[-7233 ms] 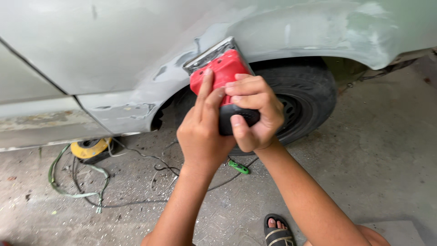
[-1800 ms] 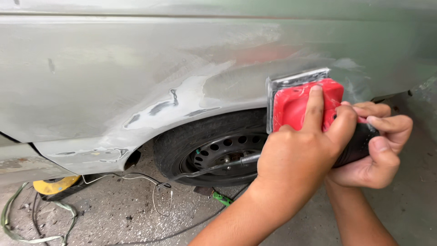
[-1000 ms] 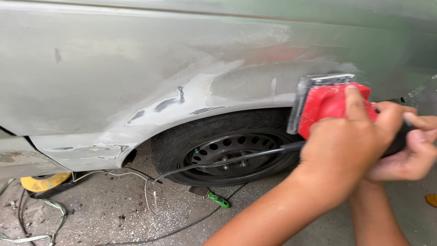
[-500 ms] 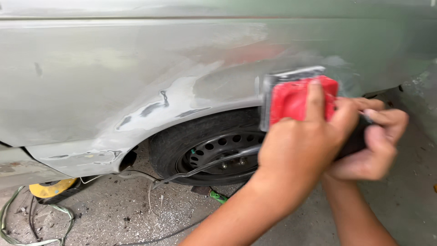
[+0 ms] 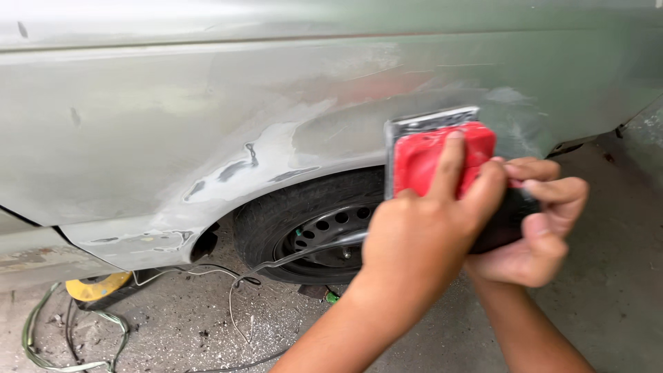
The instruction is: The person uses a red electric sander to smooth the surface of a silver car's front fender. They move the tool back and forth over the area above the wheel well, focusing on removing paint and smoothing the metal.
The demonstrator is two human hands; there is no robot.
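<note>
Pressing red sander flat to the grey car panel above the wheel for even contact | left hand spread on top, bearing down | right hand clenched round black rear grip, steering | cord trailing clear below.

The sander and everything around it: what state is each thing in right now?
Sander: held flat against the car panel, above the wheel.
Left hand: on top of the sander, fingers spread over its red body.
Right hand: wrapped round the sander's black rear grip.
Car panel: dull, with patchy grey filler along the wheel arch.
Wheel: fitted, bare black steel rim.
Cables: lying loose on the dusty floor.
</note>
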